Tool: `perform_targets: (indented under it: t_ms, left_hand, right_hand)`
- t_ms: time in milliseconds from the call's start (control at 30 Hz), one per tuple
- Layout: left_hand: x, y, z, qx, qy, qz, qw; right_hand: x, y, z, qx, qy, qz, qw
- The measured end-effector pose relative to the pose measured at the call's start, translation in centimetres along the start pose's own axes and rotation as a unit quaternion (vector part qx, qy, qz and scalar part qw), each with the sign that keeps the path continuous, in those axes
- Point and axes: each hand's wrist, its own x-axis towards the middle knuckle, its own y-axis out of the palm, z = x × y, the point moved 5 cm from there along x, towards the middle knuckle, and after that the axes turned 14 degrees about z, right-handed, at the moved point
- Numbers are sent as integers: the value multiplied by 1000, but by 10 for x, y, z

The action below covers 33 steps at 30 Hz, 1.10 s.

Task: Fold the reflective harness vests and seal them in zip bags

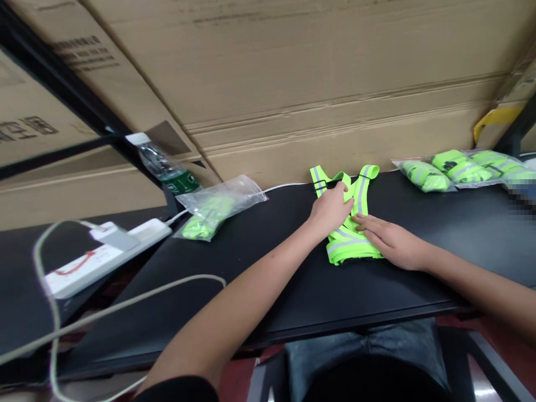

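As left hand (330, 209), right hand (393, 241) press | safety vest (347, 245) lies under fingers (368, 223)

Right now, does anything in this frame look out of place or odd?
A plastic water bottle leans askew beside the black frame instead of standing upright. At the right edge, a pixelated patch obscures whatever lies there.

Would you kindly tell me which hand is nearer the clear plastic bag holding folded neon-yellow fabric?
The left hand is nearer, right of the clear plastic bag, on the neon-yellow reflective vest. The right hand lies farther off, on that vest.
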Motion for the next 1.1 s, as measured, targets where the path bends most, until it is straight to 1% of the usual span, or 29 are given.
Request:
perform_targets:
  t_ms: [67, 133, 233, 300, 367, 500, 567, 633, 700, 733, 800, 933, 1100]
  left_hand:
    - [13, 4, 9, -83, -29, -7, 996]
    - [23, 7, 18, -126, -44, -17, 991]
    - [32, 11, 31, -195, -69, -10, 978]
    - [35, 10, 38, -221, -73, -1, 973]
    - [35, 8, 44, -222, -71, 5, 972]
    - [28, -1, 50, -170, -51, -5, 984]
    - [24, -3, 45, -107, -7, -6, 994]
    - [20, 1, 32, 20, 72, 27, 997]
    - [18, 10, 21, 143, 132, 74, 978]
    - [17, 13, 18, 179, 142, 91, 969]
    - [16, 17, 16, 193, 131, 103, 967]
    - [15, 19, 16, 209, 93, 108, 967]
    - [19, 18, 24, 220, 43, 125, 967]
  right_hand:
    - [0, 0, 0, 2, 1, -2, 1000]
    - [0, 0, 0, 2, 1, 1, 1000]
    - [-1, 0, -1, -2, 5, 5, 1000]
    - [-1, 1, -1, -5, 9, 4, 1000]
    - [0, 1, -1, -5, 12, 6, 1000]
    - [0, 2, -1, -5, 23, 16, 1000]
    - [0, 3, 0, -7, 23, 20, 1000]
    - [0, 3, 0, -8, 21, 22, 999]
    - [-1, 3, 0, -9, 23, 25, 999]
    - [0, 3, 0, -9, 25, 26, 999]
    - [0, 3, 0, -7, 27, 30, 999]
    - [1, 4, 0, -2, 34, 37, 999]
    - [1, 6, -1, -2, 33, 45, 998]
